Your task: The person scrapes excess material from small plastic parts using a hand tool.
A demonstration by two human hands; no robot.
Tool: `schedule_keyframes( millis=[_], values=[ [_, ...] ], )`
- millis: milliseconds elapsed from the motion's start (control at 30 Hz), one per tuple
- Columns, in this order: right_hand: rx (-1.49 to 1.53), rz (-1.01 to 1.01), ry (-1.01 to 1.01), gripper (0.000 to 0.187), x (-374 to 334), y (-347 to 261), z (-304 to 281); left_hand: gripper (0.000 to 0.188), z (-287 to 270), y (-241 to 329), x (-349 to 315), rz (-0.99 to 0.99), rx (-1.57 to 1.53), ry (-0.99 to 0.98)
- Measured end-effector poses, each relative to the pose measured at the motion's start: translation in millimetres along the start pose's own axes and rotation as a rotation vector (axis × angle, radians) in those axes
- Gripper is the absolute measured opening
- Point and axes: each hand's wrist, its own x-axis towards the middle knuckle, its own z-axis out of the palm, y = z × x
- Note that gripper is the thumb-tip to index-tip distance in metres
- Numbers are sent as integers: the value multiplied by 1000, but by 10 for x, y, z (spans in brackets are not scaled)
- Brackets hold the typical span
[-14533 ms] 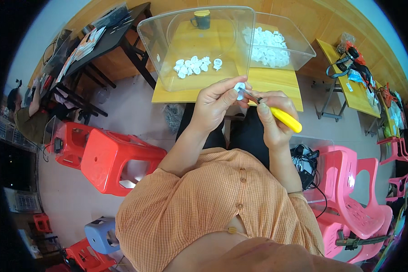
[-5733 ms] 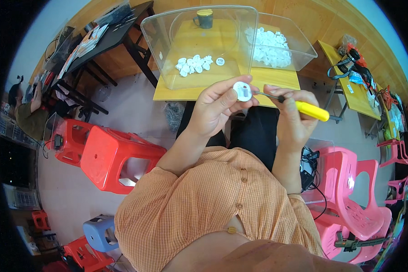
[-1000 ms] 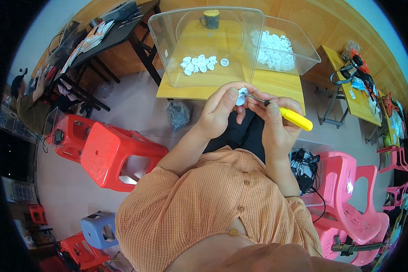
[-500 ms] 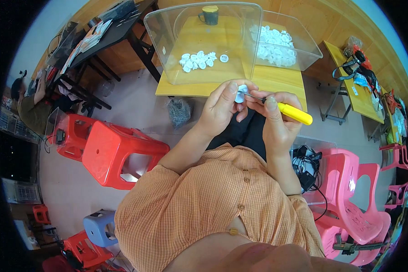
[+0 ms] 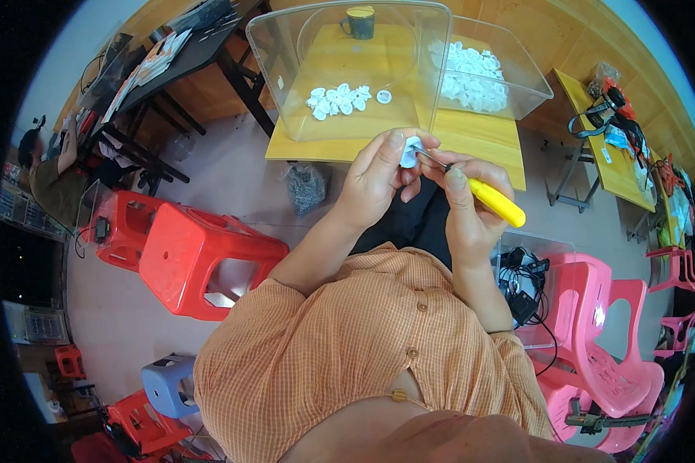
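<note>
My left hand (image 5: 375, 176) is closed, pinching a small white plastic piece (image 5: 411, 153) between thumb and fingers. A screwdriver-like tool with a thick yellow handle (image 5: 498, 202) and a thin metal shaft is gripped in my right hand (image 5: 471, 198). Its tip meets the white piece; whether it goes inside cannot be made out. Both hands are held above my lap, just before the near edge of a yellow table (image 5: 483, 143). Beyond them, a heap of similar white pieces (image 5: 338, 101) lies in a large clear plastic bin (image 5: 286, 127), beside a round white disc (image 5: 384, 96).
A second clear bin (image 5: 529, 91) full of white pieces stands at the right on the table. Behind the first bin is a dark mug (image 5: 359, 25). Red stools (image 5: 185, 258) stand left, pink chairs (image 5: 610, 370) right, with black cables (image 5: 521, 282) in a clear box nearby.
The yellow handle has swung slightly down and to the left with my right hand. The white piece has turned a little and moved up slightly in my left fingers.
</note>
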Motion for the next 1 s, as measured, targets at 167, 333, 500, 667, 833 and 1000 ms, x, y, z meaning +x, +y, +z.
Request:
schedule_keyframes(
  millis=[167, 333, 500, 667, 833, 1000],
  values=[
    [-117, -43, -52, 10, 6, 49, -91, 45, 19, -6, 5, -9, -10, 1],
    [-60, -16, -39, 9, 19, 32, -67, 45, -8, 5, 6, -12, -11, -21],
    [-64, -16, -54, 8, 14, 35, -82, 44, -36, 0, 0, -54, -76, -29],
    [-64, -40, -72, 8, 5, 53, -80, 44, -46, 8, 0, -57, -94, -31],
    [13, -12, -56, 10, -11, 51, -60, 45, -23, 36, -10, -47, -70, -32],
    [35, -10, -58, 10, -20, 50, -51, 45, -16, 44, -22, -51, -75, -20]
  ],
)
